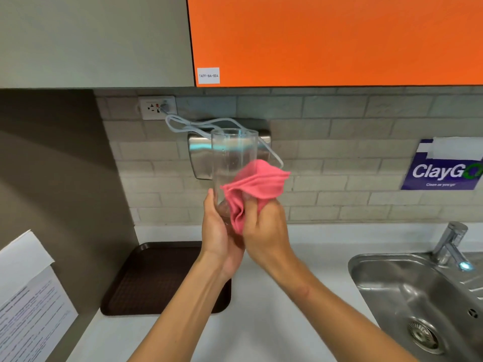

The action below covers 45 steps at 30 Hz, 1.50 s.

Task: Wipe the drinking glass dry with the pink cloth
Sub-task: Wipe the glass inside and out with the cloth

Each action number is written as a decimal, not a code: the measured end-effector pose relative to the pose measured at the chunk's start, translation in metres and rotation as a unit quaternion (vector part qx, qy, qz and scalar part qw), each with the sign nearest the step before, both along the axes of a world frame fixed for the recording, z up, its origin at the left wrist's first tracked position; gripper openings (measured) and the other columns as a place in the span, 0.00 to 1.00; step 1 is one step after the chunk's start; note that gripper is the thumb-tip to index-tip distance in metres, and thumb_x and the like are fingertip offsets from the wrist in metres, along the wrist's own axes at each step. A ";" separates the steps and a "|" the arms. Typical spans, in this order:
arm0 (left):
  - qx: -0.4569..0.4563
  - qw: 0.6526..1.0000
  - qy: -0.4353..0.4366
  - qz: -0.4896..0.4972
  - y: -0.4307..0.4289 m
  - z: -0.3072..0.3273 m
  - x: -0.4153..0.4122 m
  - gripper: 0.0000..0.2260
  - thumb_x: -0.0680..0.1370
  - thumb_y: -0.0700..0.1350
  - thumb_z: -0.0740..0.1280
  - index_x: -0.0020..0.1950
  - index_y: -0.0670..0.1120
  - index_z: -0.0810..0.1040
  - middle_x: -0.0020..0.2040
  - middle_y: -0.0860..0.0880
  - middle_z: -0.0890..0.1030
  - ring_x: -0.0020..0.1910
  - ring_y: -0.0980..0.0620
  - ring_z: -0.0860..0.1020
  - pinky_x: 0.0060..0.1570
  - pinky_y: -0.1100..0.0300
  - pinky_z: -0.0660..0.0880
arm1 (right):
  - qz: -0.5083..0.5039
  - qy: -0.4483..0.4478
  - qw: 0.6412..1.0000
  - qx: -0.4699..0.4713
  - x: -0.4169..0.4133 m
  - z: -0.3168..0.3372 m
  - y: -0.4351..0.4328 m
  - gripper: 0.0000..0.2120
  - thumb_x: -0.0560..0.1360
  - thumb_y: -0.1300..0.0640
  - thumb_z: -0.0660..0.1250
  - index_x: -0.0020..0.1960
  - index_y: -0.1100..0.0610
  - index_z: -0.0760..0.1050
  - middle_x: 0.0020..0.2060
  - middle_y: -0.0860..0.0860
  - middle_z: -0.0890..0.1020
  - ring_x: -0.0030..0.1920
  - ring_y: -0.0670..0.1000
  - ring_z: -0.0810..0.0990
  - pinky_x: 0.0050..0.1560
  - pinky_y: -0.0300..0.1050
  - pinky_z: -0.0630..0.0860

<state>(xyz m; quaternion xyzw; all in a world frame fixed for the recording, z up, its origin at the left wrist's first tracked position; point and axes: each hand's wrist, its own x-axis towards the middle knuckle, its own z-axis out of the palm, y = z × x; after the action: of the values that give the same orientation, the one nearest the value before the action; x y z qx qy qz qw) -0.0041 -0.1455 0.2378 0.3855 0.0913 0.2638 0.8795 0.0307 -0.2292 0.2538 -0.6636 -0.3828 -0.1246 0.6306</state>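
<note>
The foot of the glass (230, 163) is hidden behind the left hand (219, 231) and the cloth (256, 186). The fingers of the right hand (266, 228) are mostly covered by the cloth, so how they lie is hard to make out. The sink (407, 291) is cut off by the right edge, and the paper (28, 296) by the left edge; its print is too small to read.

The glass is held upright in the air above the counter (274, 322), in front of a metal box (201, 158) on the wall (352, 152). The left hand curls round its lower part, with the thumb on the left side. The right hand grips the bunched cloth and presses it to the right side of the glass.

The counter is white and smooth. A tray (146, 283) lies on it at the left and a tap (449, 244) stands behind the sink. Above hangs an orange cabinet (339, 37).

The glass is clear, tall and straight. The cloth is pink and soft, with many folds. The tray is dark brown with a ribbed bottom. The sink and the tap are shiny steel, and the wall has grey brick-shaped tiles.
</note>
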 end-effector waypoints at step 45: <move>0.121 0.989 0.072 0.052 0.008 -0.029 -0.013 0.24 0.85 0.59 0.56 0.42 0.48 0.84 0.37 0.43 0.82 0.35 0.48 0.78 0.39 0.51 0.73 | -0.045 -0.264 0.959 -0.098 0.012 0.014 -0.008 0.31 0.84 0.49 0.57 0.82 0.65 0.60 0.82 0.59 0.62 0.85 0.58 0.54 0.84 0.60 0.52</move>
<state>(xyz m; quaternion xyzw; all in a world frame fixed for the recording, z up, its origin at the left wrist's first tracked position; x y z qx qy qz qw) -0.0176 -0.1371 0.2087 0.5015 0.1423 0.2898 0.8027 0.0429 -0.2372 0.2674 -0.6822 -0.5153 -0.2857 0.4330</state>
